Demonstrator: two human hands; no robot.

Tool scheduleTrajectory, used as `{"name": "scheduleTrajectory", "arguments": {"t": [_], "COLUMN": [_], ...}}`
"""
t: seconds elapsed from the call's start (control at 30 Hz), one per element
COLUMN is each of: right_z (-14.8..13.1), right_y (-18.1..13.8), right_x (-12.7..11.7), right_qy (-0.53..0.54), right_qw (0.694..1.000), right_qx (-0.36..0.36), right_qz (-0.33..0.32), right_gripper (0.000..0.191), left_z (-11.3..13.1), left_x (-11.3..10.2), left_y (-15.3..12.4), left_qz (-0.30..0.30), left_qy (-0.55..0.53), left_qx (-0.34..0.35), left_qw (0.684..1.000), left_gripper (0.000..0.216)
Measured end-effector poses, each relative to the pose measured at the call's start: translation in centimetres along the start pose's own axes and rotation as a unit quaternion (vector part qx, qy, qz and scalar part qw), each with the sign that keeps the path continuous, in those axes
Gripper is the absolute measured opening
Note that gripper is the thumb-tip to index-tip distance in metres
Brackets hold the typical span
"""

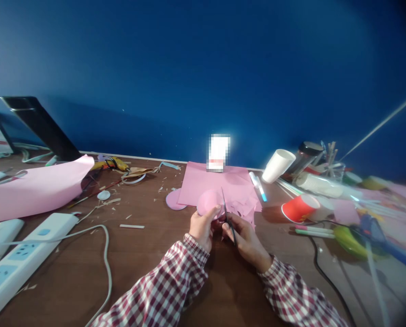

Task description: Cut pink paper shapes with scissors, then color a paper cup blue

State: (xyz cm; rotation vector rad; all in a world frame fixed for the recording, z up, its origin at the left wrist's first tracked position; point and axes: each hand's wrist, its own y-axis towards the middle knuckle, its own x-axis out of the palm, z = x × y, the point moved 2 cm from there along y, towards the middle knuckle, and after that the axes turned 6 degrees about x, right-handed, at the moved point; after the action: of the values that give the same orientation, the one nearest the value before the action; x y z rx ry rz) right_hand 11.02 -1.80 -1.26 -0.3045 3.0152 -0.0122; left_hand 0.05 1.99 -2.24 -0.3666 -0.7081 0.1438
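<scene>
Left of the fingers point(215, 210) lie power strips point(26, 259) and a pink sheet point(36, 188); right of them, a red cup point(300, 208), white cup point(278, 165) and markers point(260, 188) on the desk point(148, 259).

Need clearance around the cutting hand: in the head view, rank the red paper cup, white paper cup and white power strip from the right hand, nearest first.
1. red paper cup: on its side, just right of the right hand holding the scissors.
2. white paper cup: tipped over, farther back on the right.
3. white power strip: far across on the left.
</scene>
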Motion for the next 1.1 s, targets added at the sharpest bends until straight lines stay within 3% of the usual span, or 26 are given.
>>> {"name": "scheduleTrajectory", "arguments": {"t": [1.1], "right_z": [-0.36], "right_y": [-0.22], "right_x": [-0.31], "right_qy": [-0.058], "right_qw": [0.998], "right_qx": [-0.018], "right_qz": [0.032], "right_gripper": [0.022], "left_z": [0.21], "left_x": [0.30], "left_y": [-0.10], "left_qz": [0.001], "left_qy": [-0.002], "left_qx": [-0.012], "left_qw": [1.000], "left_gripper": [0.037]}}
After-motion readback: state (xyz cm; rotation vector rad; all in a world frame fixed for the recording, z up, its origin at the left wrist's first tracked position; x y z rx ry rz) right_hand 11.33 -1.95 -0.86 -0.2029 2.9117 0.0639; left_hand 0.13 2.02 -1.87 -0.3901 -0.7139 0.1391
